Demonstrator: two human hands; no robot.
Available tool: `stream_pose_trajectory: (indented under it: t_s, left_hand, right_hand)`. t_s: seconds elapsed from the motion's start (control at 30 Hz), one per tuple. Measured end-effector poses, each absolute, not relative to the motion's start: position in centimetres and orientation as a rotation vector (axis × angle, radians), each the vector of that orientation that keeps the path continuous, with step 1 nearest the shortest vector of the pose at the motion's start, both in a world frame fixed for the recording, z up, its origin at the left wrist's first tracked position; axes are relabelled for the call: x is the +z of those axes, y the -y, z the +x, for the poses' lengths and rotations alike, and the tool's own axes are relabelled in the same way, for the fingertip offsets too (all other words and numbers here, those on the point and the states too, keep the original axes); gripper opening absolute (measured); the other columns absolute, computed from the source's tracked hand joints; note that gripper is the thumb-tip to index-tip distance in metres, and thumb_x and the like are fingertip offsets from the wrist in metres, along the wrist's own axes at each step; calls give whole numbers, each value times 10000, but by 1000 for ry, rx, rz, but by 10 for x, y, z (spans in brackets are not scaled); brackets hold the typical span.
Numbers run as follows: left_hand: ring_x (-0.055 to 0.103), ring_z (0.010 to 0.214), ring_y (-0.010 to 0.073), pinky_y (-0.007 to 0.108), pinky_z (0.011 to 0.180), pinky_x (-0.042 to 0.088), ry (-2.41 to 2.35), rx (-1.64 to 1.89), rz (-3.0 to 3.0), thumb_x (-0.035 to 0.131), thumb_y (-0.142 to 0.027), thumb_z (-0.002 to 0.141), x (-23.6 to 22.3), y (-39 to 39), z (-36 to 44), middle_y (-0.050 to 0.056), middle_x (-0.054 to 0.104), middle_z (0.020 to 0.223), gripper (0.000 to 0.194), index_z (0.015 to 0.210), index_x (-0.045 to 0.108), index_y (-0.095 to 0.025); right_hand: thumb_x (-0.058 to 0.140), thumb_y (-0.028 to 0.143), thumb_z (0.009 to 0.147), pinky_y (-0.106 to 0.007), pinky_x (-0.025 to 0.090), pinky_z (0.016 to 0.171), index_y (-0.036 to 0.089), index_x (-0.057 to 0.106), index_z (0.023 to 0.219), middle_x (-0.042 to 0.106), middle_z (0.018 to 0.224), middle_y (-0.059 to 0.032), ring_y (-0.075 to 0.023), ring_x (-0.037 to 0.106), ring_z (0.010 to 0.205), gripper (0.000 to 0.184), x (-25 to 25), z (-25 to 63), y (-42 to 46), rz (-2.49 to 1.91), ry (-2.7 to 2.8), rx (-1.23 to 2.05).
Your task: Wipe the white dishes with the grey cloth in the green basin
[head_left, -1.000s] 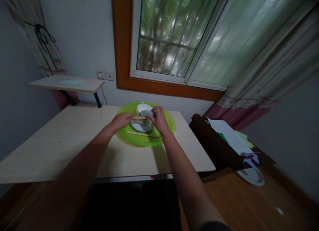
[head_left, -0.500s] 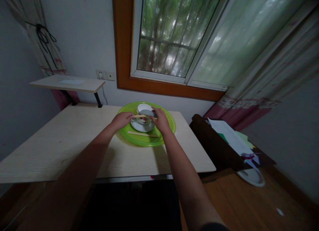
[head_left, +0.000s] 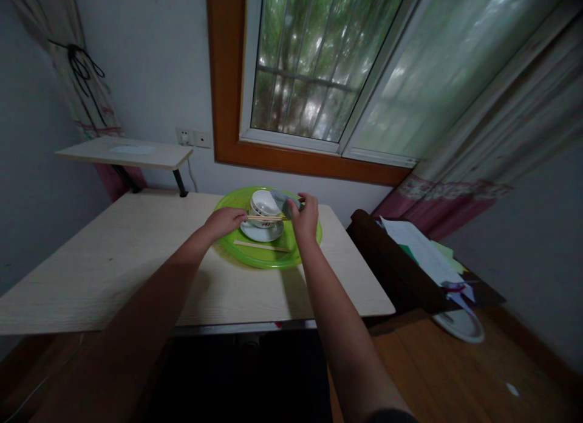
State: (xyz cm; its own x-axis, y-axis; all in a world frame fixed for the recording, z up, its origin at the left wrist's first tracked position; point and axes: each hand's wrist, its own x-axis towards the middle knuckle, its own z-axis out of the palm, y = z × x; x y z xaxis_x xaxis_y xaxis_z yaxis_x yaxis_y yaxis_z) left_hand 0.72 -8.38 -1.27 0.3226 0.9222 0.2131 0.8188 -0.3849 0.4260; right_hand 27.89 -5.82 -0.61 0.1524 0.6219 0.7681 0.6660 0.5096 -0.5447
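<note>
My left hand point(head_left: 229, 221) is closed on one end of a pair of chopsticks point(head_left: 265, 217), held level in front of the bowls. Between the fingers of my right hand point(head_left: 305, 213) is a grey cloth point(head_left: 283, 202), just right of the bowls and near the chopsticks' other end. White bowls point(head_left: 265, 201) sit stacked behind the chopsticks, which partly hide them. A white plate point(head_left: 262, 232) lies under the bowls. In front of it another chopstick or pair point(head_left: 261, 246) rests on a round green tray point(head_left: 255, 263).
The tray stands on a pale wooden table point(head_left: 136, 253) against the wall below a window. At the back left rises a small shelf point(head_left: 136, 152) on black legs. To the right, a dark brown piece of furniture point(head_left: 396, 265) holds papers point(head_left: 423, 247).
My right hand has moved right with the cloth, off the chopsticks and away from the bowls' front. My left hand has stayed nearly in place with the chopsticks.
</note>
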Motion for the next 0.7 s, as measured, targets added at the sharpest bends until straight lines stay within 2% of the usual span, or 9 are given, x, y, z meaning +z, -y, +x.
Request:
stream_pose_trajectory:
  t_s: [0.23,0.43,0.6,0.7]
  left_hand:
    - [631,787,198,284,674,379,-1550,597,2393,436,-438,958,-13,85,6,49,737,889,363,926,731,-228]
    - [644,813,200,277,682,391,-1538,522,2406,469,-468,943,-13,86,8,45,741,882,356,944,746,-244]
    - [642,798,205,283,680,398,-1513,566,2400,480,-448,938,-11,88,8,44,739,853,336,920,746,-244]
    - [634,790,202,285,696,404,-1501,612,2399,480,-425,939,-11,87,8,47,734,833,329,898,744,-233]
  right_hand:
    - [645,357,891,-372,486,864,178,611,1114,671,990,-78,-227,603,912,288,-10,280,53,-1182,1518,22]
    - [628,359,938,-456,411,993,205,659,1025,683,1025,-110,-293,516,1045,179,-1,271,70,-1143,1788,-211]
    - [588,332,966,-383,463,915,208,664,1084,659,1068,-114,-262,565,1022,187,1,259,82,-969,2254,-79]
    - [548,341,989,-352,468,909,203,692,1034,673,1027,-98,-233,594,987,204,1,257,85,-888,2375,0]
